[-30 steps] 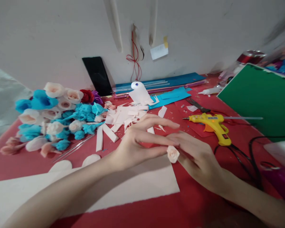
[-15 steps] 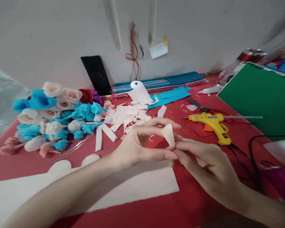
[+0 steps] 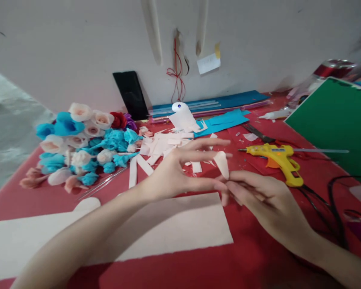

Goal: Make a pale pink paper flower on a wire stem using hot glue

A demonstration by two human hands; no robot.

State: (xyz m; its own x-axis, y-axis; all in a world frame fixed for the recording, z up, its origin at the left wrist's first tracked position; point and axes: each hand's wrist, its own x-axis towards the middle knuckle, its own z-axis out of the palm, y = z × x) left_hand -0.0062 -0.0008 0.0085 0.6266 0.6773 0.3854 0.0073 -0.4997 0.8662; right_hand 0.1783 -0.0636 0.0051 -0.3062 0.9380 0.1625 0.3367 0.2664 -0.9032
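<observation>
- The bench [image 3: 258,257] wore a red cover and ran back to a pale wall.
- A green board [image 3: 333,124] leaned at the right edge of the bench.
- A long cream sheet [image 3: 168,228] lay flat on the near part of the bench, under the forearms.
- A heap of paper flowers [image 3: 84,148], blue, white and pink, lay on the left side.
- Blue paper sheets [image 3: 216,120] lay at the back, near the wall.
- Cut cream strips [image 3: 159,148] lay scattered between the flowers and the hands.
- The left hand [image 3: 177,176] hovered above the bench with its fingers spread; its grip, thumb against fingertip, pinched the base of the petal roll.
- The right hand [image 3: 267,200] met it from the right, slightly blurred; its fingertips touched the same base, so both grips held the roll.
- A yellow glue gun [image 3: 279,156] rested on the bench just behind the right hand, with its black cord [image 3: 333,208] trailing to the right.
- The small cream petal roll [image 3: 222,163] stood almost upright between the 2 hands, above the bench, in front of the strips.
</observation>
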